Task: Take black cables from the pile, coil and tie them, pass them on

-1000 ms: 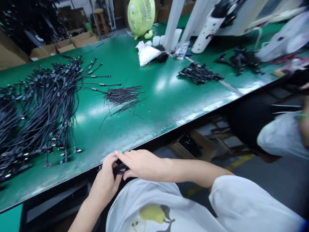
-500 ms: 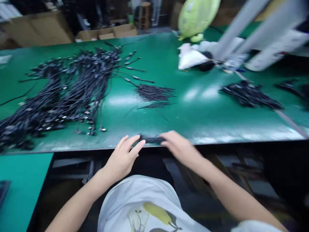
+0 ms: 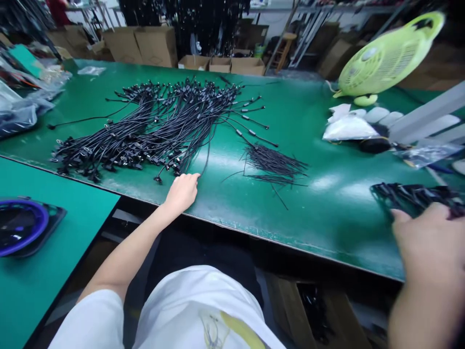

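On the green bench lies a large spread of black cables [image 3: 170, 128] with small connectors at their ends. My left hand [image 3: 183, 191] is closed at the near edge of this spread, with one thin black cable [image 3: 209, 152] running down to its fingertips. Far to the right, my right hand [image 3: 432, 237] is over a pile of bundled black cables [image 3: 414, 194]. Motion blurs its fingers, so I cannot tell whether it grips a bundle. A loose heap of short black ties [image 3: 278, 162] lies between my hands.
A green fan [image 3: 388, 55] stands at the back right, beside a white plastic bag [image 3: 348, 127] and a slanted grey post [image 3: 428, 114]. At the left, a purple-rimmed round item [image 3: 41, 220] rests on a lower green surface. Cardboard boxes [image 3: 156, 46] line the back.
My hands were together at the bench edge on a dark bundle. The left has moved left to the cable spread, the right far right to the bundled pile. The view has shifted.
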Demonstrator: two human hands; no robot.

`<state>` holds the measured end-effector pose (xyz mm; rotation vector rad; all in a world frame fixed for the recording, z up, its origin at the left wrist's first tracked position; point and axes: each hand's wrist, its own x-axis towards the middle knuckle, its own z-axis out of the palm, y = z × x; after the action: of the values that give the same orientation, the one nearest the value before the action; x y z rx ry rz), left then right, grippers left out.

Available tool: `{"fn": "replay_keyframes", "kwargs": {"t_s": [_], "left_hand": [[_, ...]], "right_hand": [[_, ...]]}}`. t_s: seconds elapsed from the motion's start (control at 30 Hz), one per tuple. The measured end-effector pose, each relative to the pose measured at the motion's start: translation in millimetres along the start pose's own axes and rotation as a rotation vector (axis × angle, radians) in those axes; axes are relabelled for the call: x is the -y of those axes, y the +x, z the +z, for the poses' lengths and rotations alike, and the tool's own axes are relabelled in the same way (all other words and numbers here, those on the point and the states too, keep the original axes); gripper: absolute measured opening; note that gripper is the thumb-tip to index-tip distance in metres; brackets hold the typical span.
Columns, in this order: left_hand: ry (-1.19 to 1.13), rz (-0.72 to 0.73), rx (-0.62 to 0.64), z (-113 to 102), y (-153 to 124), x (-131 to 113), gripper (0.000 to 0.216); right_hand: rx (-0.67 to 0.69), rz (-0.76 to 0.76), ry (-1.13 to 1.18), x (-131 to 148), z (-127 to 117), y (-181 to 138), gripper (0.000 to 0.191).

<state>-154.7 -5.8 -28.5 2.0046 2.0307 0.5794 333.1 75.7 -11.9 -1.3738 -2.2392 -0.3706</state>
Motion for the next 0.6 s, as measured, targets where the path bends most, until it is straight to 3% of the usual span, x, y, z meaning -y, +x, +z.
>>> {"fn": "replay_keyframes", "kwargs": {"t_s": [0.07,0.13,0.2,0.3,0.37,0.4,0.43,0.5,0.6], "left_hand": [[-0.437,-0.055,0.072,-6.4,-6.8,-9.0,0.034],[-0.907,-0.101,0.176,-17.6,-22.6,-21.7,0.033],[-1.261,-0.109,0.300,-30.3,-45.1,-38.9,0.032],[-1.487,-0.106,0.638,-47.0,-86.3,-64.8,0.033],[-1.488,-0.105,0.872,-56.3,-114.9,-72.2,0.031],[-1.466,-0.110,0.918,-60.4,-128.6,-70.8,0.028],[-1.451,-0.127,0.902,-64.1,-141.5,-65.7,0.024],[-1.452,-0.220,0.729,-69.4,-164.2,-45.6,0.014],[-1.506,-0.393,0.392,-70.5,-187.5,-3.4,0.013]], "right_hand": [[-0.056,0.161,-0.091,25.8,1.2,4.4,0.048],[0.091,0.165,0.026,68.3,5.4,11.1,0.044],[0.264,0.067,0.315,124.4,12.8,24.4,0.044],[0.338,-0.085,0.543,210.0,33.3,61.3,0.061],[0.397,-0.228,0.513,251.2,54.7,95.9,0.056],[0.440,-0.287,0.461,264.4,66.6,115.5,0.048],[0.476,-0.310,0.402,272.3,77.9,136.3,0.038],[0.465,-0.254,0.323,273.7,94.0,178.9,0.031],[0.267,-0.109,0.320,252.1,88.6,230.6,0.038]]}}
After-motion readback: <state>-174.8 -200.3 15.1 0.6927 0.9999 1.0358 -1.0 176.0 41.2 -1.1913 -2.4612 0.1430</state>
